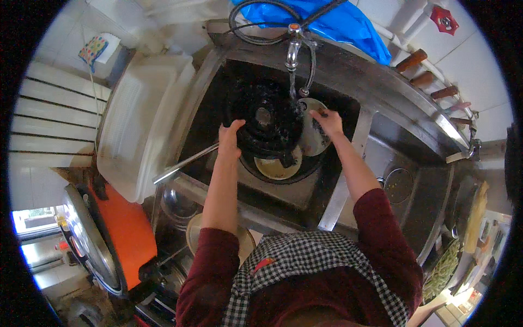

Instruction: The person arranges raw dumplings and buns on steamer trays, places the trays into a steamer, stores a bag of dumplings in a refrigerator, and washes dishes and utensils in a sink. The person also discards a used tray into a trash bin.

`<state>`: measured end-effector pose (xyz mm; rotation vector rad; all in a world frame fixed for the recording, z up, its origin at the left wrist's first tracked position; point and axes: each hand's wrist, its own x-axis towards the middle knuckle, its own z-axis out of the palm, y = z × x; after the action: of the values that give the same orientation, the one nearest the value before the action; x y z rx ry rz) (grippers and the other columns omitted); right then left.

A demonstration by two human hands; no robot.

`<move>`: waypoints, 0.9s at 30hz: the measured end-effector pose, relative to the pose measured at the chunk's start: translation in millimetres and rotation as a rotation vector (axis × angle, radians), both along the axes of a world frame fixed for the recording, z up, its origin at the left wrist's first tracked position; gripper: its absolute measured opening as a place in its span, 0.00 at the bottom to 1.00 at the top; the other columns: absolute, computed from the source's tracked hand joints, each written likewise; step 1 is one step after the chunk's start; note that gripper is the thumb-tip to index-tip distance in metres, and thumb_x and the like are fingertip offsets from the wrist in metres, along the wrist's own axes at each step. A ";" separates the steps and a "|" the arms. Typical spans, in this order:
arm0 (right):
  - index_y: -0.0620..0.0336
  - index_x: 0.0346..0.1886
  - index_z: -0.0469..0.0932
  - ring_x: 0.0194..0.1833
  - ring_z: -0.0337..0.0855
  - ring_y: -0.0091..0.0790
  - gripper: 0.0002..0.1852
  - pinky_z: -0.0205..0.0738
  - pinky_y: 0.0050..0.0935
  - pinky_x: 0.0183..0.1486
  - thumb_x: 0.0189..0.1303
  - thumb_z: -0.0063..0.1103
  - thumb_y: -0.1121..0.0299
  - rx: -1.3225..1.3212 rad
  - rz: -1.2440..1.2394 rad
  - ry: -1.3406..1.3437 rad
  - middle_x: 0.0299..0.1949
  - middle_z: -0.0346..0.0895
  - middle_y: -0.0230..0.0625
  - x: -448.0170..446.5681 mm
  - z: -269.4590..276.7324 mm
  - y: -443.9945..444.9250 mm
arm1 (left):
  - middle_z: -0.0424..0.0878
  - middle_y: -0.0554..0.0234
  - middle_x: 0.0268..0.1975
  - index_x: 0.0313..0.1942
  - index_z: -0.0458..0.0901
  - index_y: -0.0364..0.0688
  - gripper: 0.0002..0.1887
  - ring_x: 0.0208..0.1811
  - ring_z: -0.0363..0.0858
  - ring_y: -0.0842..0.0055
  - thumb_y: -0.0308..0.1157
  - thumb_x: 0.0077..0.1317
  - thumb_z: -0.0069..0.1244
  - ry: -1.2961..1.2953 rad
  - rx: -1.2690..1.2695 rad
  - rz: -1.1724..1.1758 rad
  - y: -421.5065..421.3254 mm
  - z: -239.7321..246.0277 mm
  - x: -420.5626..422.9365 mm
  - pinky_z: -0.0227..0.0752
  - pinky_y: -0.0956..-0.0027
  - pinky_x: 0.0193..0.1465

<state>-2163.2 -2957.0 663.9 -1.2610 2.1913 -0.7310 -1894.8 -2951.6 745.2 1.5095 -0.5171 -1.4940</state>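
In the left sink basin [286, 196], my left hand [229, 139] grips the left rim of a round black vessel [263, 141], thumb on top. A pale knob or boss shows at its middle. My right hand [328, 122] holds the edge of a pale round plate or lid [316, 139], leaning on the vessel's right side. Below them lies a cream-coloured dish [282, 166], partly covered by the black vessel. Water runs from a chrome faucet [293, 55] between the vessel and the pale disc.
A metal bar or handle [186, 163] slants down-left from my left hand. White plastic trays [163, 98] stand left, above an orange pot [122, 233]. A second basin [378, 151] with a drain strainer lies right. Wooden-handled tools [423, 77] line the back wall near a blue bag [351, 24].
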 end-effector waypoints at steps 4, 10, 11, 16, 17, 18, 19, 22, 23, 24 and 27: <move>0.59 0.38 0.79 0.39 0.81 0.38 0.17 0.71 0.34 0.40 0.51 0.60 0.57 -0.061 0.145 -0.017 0.34 0.79 0.45 -0.9 26.5 4.9 | 0.72 0.48 0.50 0.55 0.62 0.36 0.36 0.48 0.74 0.60 0.32 0.43 0.58 -0.707 -0.400 -0.193 4.7 25.3 -17.7 0.68 0.63 0.52; 0.62 0.38 0.78 0.32 0.79 0.40 0.11 0.71 0.32 0.37 0.56 0.55 0.66 -0.618 0.073 -0.178 0.35 0.79 0.45 -1.6 87.7 24.0 | 0.70 0.43 0.51 0.60 0.60 0.46 0.43 0.52 0.70 0.51 0.43 0.41 0.60 -1.384 -0.389 -0.726 -4.4 46.9 -75.8 0.68 0.56 0.52; 0.63 0.38 0.78 0.32 0.79 0.41 0.11 0.71 0.33 0.39 0.55 0.55 0.67 -0.644 0.035 -0.194 0.36 0.79 0.44 -3.1 97.8 26.5 | 0.71 0.43 0.50 0.60 0.60 0.47 0.43 0.52 0.70 0.51 0.44 0.41 0.60 -1.410 -0.390 -0.777 -5.6 49.1 -81.8 0.68 0.56 0.52; 0.56 0.42 0.76 0.47 0.71 0.46 0.14 0.69 0.36 0.47 0.48 0.57 0.76 -0.892 0.525 0.124 0.41 0.73 0.42 22.5 109.7 35.9 | 0.74 0.45 0.47 0.59 0.61 0.48 0.44 0.48 0.72 0.51 0.42 0.39 0.62 -1.328 -0.595 -0.734 1.1 40.9 -81.5 0.70 0.55 0.48; 0.55 0.42 0.75 0.48 0.70 0.47 0.14 0.67 0.38 0.50 0.48 0.56 0.77 -0.926 0.714 0.094 0.43 0.72 0.41 37.7 106.2 36.8 | 0.74 0.45 0.46 0.59 0.61 0.47 0.44 0.48 0.73 0.51 0.40 0.38 0.62 -1.272 -0.620 -0.706 5.0 35.3 -76.7 0.70 0.56 0.48; 0.58 0.39 0.74 0.45 0.71 0.48 0.13 0.66 0.39 0.50 0.48 0.54 0.79 -0.955 0.746 0.122 0.42 0.72 0.42 44.8 105.3 30.8 | 0.74 0.47 0.43 0.58 0.64 0.47 0.43 0.47 0.73 0.55 0.40 0.38 0.63 -1.183 -0.715 -0.660 6.8 30.2 -67.9 0.70 0.57 0.47; 0.59 0.38 0.74 0.45 0.71 0.48 0.12 0.66 0.40 0.49 0.48 0.53 0.80 -0.921 0.583 0.072 0.42 0.72 0.42 54.2 104.3 27.7 | 0.75 0.47 0.43 0.58 0.64 0.47 0.42 0.46 0.74 0.55 0.39 0.38 0.63 -1.136 -0.745 -0.628 9.7 24.7 -59.6 0.70 0.57 0.47; 0.61 0.34 0.74 0.41 0.71 0.47 0.10 0.67 0.40 0.45 0.45 0.52 0.82 -0.970 0.319 -0.059 0.38 0.73 0.40 82.2 110.4 18.2 | 0.77 0.45 0.43 0.57 0.66 0.44 0.40 0.45 0.76 0.57 0.36 0.39 0.60 -1.010 -0.710 -0.552 13.3 14.1 -33.4 0.69 0.59 0.47; 0.59 0.32 0.75 0.42 0.72 0.46 0.11 0.67 0.40 0.47 0.42 0.53 0.80 -1.052 0.558 -0.030 0.36 0.74 0.39 88.7 114.2 18.2 | 0.77 0.45 0.44 0.57 0.66 0.43 0.39 0.46 0.76 0.56 0.35 0.38 0.60 -0.938 -0.645 -0.528 13.5 13.3 -25.6 0.69 0.60 0.48; 0.58 0.32 0.75 0.43 0.72 0.46 0.11 0.67 0.39 0.49 0.40 0.54 0.78 -1.122 0.783 0.067 0.36 0.74 0.39 93.3 118.2 15.6 | 0.76 0.44 0.45 0.56 0.66 0.42 0.39 0.47 0.75 0.56 0.35 0.38 0.60 -0.861 -0.583 -0.501 15.5 12.5 -21.7 0.69 0.60 0.48; 0.57 0.32 0.76 0.45 0.72 0.45 0.11 0.70 0.37 0.48 0.40 0.54 0.76 -1.149 0.839 0.216 0.36 0.74 0.40 100.1 125.6 11.3 | 0.77 0.44 0.45 0.55 0.67 0.39 0.39 0.47 0.76 0.57 0.33 0.38 0.60 -0.750 -0.570 -0.413 20.0 17.5 -13.5 0.69 0.63 0.49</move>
<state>-2063.1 -2945.7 789.6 -2.6199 0.9971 -1.5494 -1908.2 -2931.6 762.6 1.4981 -1.6261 -0.8766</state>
